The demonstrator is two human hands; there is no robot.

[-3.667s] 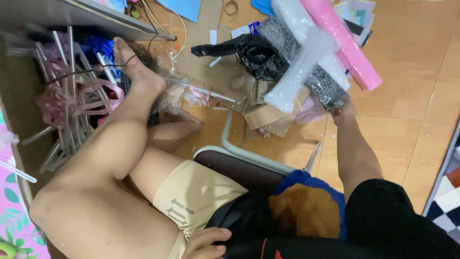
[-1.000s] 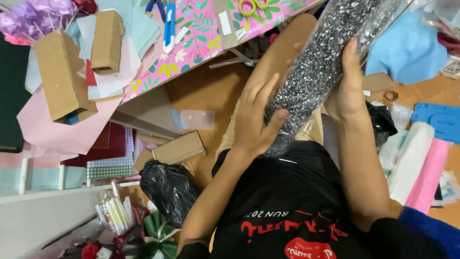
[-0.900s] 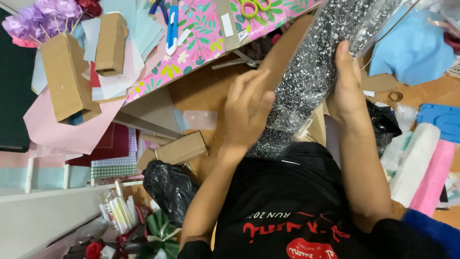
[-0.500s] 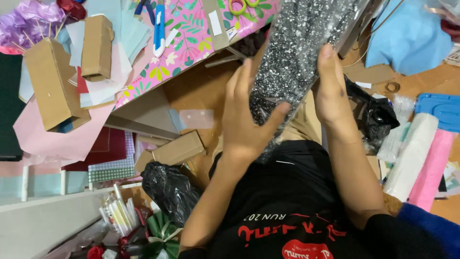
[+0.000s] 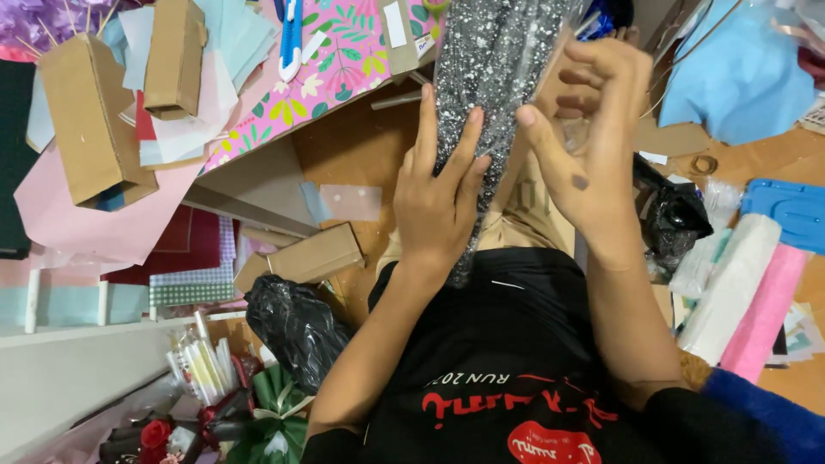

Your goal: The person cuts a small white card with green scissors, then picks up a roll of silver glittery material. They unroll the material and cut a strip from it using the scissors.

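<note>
My left hand has slid up the silver glitter roll, fingers flat against it, not closed. My right hand now sits higher, curled at the roll's clear wrap edge; probably pinching it, hard to tell. Roll tilts more upright than before, over my lap, top end at the floor's far edge. Tan cardboard boxes top left, a small tan box mid-floor, black plastic bag beside it, pink floral sheet, white and pink rolls right edge.
</note>
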